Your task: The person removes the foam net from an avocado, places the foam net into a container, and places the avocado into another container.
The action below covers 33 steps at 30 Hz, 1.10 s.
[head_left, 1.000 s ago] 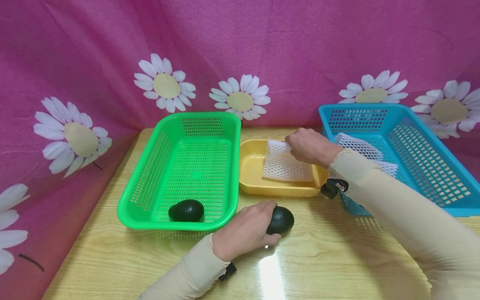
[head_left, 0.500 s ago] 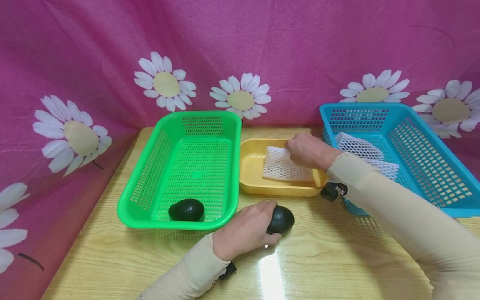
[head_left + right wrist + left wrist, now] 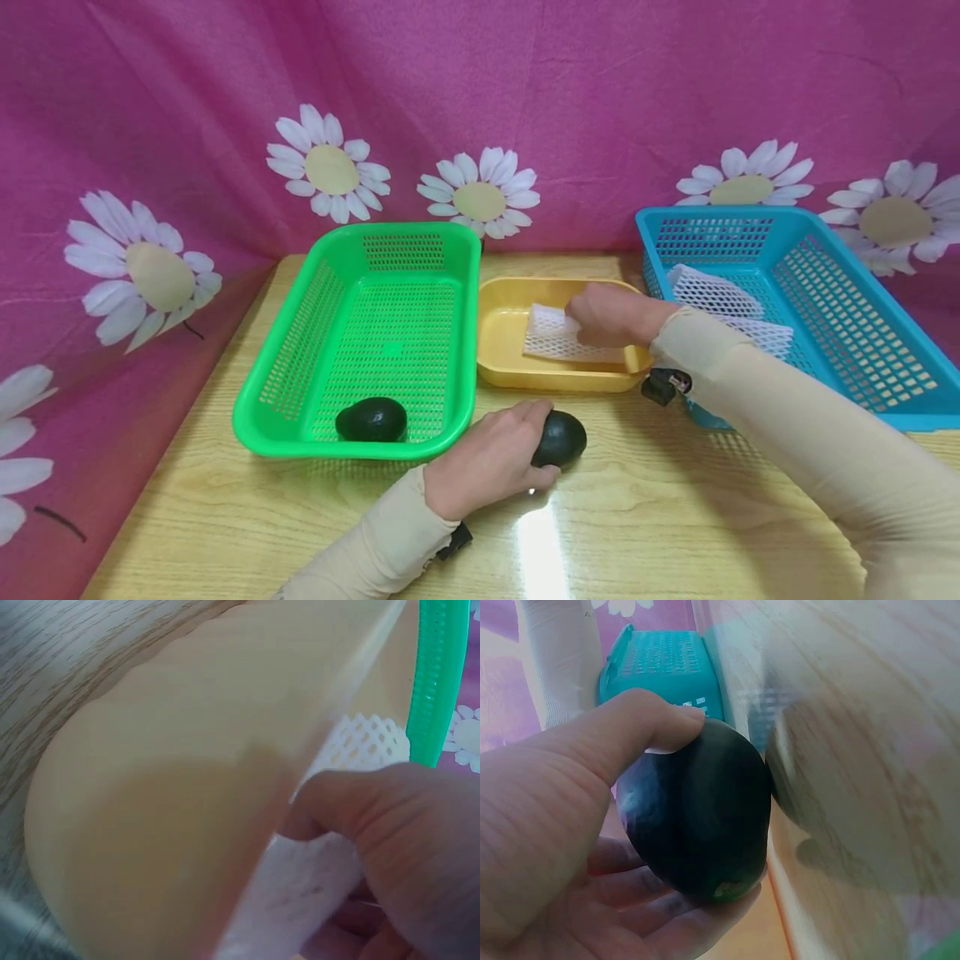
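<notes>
My left hand (image 3: 487, 462) grips a dark avocado (image 3: 561, 439) low over the table, in front of the yellow tray. In the left wrist view the thumb lies along one side of the avocado (image 3: 697, 810), and the fingers curl round the other. Over the right part of the yellow tray (image 3: 498, 367), my right hand (image 3: 611, 315) pinches a white foam net sleeve (image 3: 547, 333). The right wrist view shows its thumb and curled fingers on the netting (image 3: 367, 742), partly behind the tray wall. Another avocado (image 3: 372, 419) lies at the near end of the green basket (image 3: 442, 450).
A blue basket (image 3: 885, 300) stands at the right, with several foam net sleeves (image 3: 712, 292) in its left part. The green basket's right side stands against the yellow tray. A flowered pink cloth (image 3: 585, 125) hangs behind the wooden table (image 3: 645, 517).
My right hand has shifted slightly toward me over the tray, and the upper part of the net sleeve has come down with it. The left hand and its avocado have stayed in place.
</notes>
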{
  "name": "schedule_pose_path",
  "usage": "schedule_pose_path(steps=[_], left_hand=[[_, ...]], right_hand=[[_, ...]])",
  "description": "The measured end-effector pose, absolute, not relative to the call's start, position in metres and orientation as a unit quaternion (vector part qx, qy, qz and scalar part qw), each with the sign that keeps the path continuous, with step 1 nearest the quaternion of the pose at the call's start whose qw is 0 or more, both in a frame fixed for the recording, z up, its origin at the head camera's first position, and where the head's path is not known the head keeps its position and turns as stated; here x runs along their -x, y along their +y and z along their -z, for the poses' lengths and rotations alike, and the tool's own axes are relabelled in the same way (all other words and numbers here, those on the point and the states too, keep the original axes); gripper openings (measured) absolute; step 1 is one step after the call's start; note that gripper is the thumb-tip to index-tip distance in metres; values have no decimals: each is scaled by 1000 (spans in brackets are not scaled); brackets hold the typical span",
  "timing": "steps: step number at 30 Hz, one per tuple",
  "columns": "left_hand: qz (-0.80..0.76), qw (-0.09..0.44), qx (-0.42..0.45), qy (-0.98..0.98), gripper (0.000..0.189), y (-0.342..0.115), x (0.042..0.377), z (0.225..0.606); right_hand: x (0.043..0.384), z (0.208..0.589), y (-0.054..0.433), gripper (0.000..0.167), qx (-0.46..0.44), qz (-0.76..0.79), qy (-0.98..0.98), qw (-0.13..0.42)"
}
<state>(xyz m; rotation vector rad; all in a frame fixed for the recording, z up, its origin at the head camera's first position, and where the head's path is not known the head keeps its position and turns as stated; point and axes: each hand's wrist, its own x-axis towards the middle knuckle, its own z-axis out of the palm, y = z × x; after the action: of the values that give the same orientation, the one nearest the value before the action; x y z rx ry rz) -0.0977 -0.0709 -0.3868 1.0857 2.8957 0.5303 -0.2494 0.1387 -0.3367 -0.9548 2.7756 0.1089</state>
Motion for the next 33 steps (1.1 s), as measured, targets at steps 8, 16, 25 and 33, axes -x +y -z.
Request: schedule_pose_path(steps=[8,16,25,33], left_hand=[[-168,2,-350,922,54,-70,97,386],[-176,3,-351,920,52,-69,97,386],[-185,7,-350,918,49,-69,97,387],[-184,11,-348,919,50,-70,97,385]], right_hand=[[245,335,142,15,302,-16,944,135],[243,333,143,33,289,-18,943,162],[240,324,145,42,283,-22,946,156],[234,317,149,51,287,-19,948,137]])
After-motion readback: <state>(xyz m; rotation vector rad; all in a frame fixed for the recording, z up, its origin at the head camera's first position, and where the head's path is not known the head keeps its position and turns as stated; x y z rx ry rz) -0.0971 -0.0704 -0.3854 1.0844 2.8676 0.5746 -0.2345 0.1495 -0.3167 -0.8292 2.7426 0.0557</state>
